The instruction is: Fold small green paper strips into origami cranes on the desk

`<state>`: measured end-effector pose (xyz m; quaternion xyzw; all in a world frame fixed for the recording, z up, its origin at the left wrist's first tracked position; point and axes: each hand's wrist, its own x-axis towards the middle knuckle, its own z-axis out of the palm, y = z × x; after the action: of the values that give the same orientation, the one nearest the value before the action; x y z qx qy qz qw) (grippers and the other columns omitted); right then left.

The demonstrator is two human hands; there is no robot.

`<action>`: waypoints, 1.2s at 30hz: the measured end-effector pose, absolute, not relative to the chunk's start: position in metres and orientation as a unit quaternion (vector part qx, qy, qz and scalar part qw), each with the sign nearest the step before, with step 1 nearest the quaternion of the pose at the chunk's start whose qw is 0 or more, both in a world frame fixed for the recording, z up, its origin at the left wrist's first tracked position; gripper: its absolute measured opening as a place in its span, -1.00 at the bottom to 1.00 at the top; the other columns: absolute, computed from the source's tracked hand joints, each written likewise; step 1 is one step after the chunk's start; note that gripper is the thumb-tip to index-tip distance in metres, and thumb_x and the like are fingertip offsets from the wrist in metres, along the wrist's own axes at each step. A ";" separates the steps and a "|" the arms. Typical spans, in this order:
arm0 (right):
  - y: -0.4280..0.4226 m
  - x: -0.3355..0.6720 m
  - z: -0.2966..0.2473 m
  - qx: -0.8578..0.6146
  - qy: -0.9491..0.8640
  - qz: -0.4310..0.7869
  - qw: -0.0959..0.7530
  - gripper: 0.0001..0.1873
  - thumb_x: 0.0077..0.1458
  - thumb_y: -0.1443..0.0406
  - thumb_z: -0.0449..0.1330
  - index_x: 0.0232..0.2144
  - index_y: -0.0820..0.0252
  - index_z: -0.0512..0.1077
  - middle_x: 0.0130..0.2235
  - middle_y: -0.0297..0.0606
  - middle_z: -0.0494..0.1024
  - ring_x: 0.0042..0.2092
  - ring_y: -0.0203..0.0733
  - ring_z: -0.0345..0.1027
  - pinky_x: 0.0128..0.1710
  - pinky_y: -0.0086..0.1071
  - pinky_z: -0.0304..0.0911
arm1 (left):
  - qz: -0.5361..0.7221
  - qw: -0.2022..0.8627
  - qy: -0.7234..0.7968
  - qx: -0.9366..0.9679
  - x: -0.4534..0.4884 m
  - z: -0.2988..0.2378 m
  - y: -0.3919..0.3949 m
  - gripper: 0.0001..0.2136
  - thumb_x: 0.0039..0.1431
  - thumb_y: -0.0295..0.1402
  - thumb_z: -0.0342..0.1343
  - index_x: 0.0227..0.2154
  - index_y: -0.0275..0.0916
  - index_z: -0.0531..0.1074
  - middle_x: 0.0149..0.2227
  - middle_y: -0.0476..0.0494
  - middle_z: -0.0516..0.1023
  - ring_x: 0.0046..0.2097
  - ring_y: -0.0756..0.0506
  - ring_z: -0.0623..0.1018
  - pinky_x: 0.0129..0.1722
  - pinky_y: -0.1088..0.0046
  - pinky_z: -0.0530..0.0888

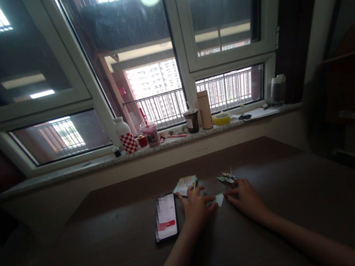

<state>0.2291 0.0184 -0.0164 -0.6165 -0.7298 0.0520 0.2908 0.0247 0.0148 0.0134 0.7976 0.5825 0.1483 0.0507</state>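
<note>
I see the left hand (pixel 196 207) and right hand (pixel 246 198) palm-down, arms stretched forward. Both pinch one small folded patterned paper (pixel 219 199) between them

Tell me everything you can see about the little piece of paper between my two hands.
The small paper piece is pale with faint coloured print, roughly triangular, and looks folded. It lies flat on the dark brown table. It sits between the left hand and right hand, whose fingertips meet its edges. Whether they pinch or press it is too small to tell.
</note>
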 end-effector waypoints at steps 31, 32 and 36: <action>0.026 0.218 -0.018 -0.618 -0.736 0.013 0.276 -0.84 0.10 0.20 0.20 -0.34 0.11 0.55 -0.11 -0.11 0.45 0.02 0.04 0.23 0.00 -0.17 0.20 | 0.194 0.061 0.571 0.795 0.024 0.003 0.014 -0.79 0.12 -0.05 0.17 -0.17 0.25 0.56 0.17 0.05 0.40 0.28 -0.32 0.17 0.18 -0.43 -0.36; 0.025 0.218 -0.017 -0.619 -0.735 0.016 0.276 -0.84 0.09 0.19 0.21 -0.34 0.11 0.55 -0.11 -0.11 0.45 0.02 0.04 0.23 0.00 -0.16 0.20 | 0.197 0.065 0.571 0.794 0.024 0.003 0.014 -0.79 0.12 -0.05 0.17 -0.18 0.24 0.56 0.17 0.05 0.40 0.28 -0.33 0.17 0.18 -0.43 -0.37; 0.022 0.217 -0.018 -0.618 -0.737 0.032 0.271 -0.79 0.05 0.15 0.25 -0.30 0.13 0.53 -0.07 -0.10 0.44 0.04 0.06 0.23 0.03 -0.14 0.20 | 0.207 0.070 0.569 0.793 0.024 0.002 0.014 -0.80 0.11 -0.06 0.19 -0.18 0.24 0.57 0.17 0.04 0.40 0.28 -0.34 0.16 0.17 -0.42 -0.40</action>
<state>0.2170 0.0219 -0.0176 -0.6179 -0.7374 0.0321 0.2712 0.0237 0.0145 0.0019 0.7931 0.5686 0.2071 0.0698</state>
